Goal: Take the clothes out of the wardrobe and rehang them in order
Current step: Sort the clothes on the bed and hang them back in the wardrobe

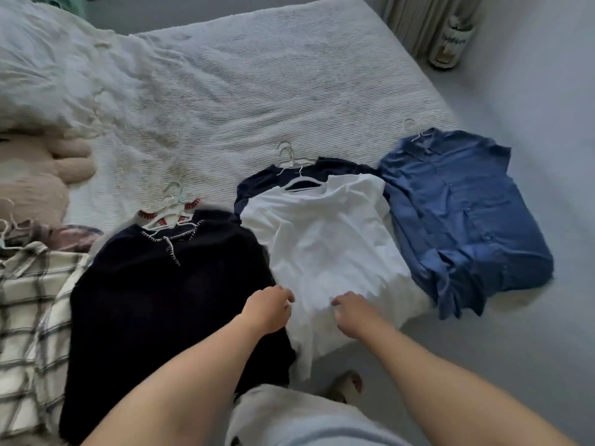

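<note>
Clothes on hangers lie in piles along the near edge of the bed (257, 75). A white T-shirt (325, 249) on a white hanger tops the middle pile, with a navy garment (254, 188) under it. My left hand (269, 309) and my right hand (352, 312) rest on the white shirt's lower part, fingers curled down onto the cloth. Left of it lies a black top with white stitching (161, 294). On the right, a blue shirt (463, 214) hangs partly over the bed's corner. A checked shirt (29, 304) lies at the far left.
A crumpled white duvet (48, 69) and a beige plush toy (38, 175) lie on the bed's left side. A curtain and a bottle-shaped object (449, 40) stand at the far right on the pale floor (531, 317). My slippered foot (346, 386) is below the bed edge.
</note>
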